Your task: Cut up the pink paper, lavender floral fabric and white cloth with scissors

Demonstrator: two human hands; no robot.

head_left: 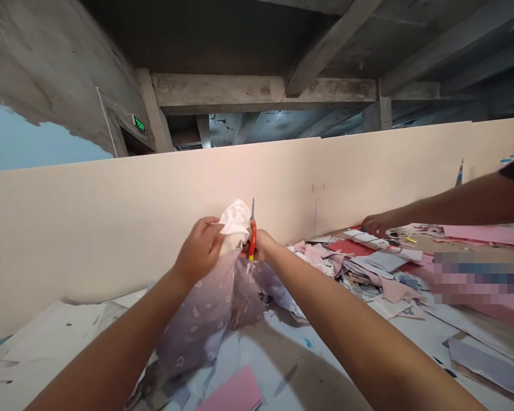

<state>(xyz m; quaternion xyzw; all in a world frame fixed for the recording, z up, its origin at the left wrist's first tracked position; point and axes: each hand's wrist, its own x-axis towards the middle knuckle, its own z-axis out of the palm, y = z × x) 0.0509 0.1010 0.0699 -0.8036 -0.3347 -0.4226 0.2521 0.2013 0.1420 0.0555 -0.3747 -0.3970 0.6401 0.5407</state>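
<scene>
My left hand (200, 249) is closed, pinching the bunched white top (235, 224) of a lilac printed garment (209, 311) that hangs down onto the table. My right hand (261, 244) grips small red-handled snips (252, 237), blade tip pointing up, right against the white fabric. Both hands are raised above the table in front of the partition. My right hand's fingers are mostly hidden behind the snips.
A tall beige partition board (111, 211) runs across behind the table. Pink, white and grey fabric pieces (368, 265) are piled at right. Another person's arm (454, 205) reaches in from the right over that pile. A pink sheet (235, 394) lies near me.
</scene>
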